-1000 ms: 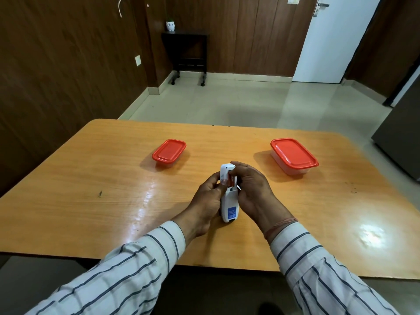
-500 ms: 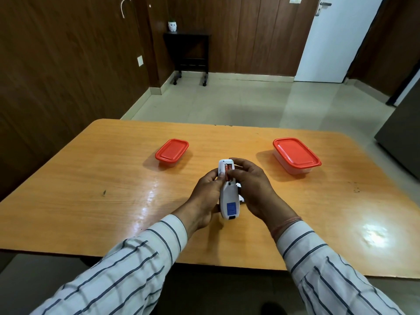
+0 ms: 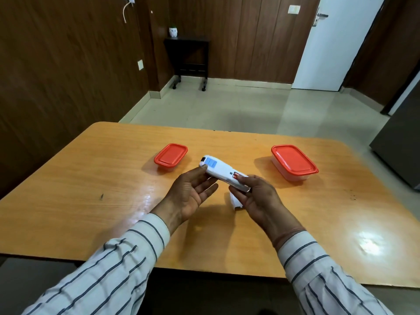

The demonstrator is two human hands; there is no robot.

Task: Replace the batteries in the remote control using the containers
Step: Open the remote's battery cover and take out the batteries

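The white remote control (image 3: 219,171) is held back side up above the table, lying slantwise with its blue label at the far left end. Its battery bay is uncovered, and a red battery (image 3: 236,175) shows in it. My left hand (image 3: 189,194) supports the remote's left end with palm up and fingers spread. My right hand (image 3: 258,196) grips the bay end, thumb by the battery. The white battery cover (image 3: 235,202) lies on the table under my right hand. Two closed containers with red lids stand beyond: a small one (image 3: 171,155) at the left, a larger one (image 3: 293,161) at the right.
The orange wooden table (image 3: 91,189) has rounded far corners and its near edge runs close to my body. Beyond it lie a tiled floor, a dark side table (image 3: 187,56) by the wood-panelled wall and a white door (image 3: 334,42).
The remote has turned from pointing away from me to lying slantwise, label end now far left. My left hand has opened beneath it. The battery cover now lies visible on the table.
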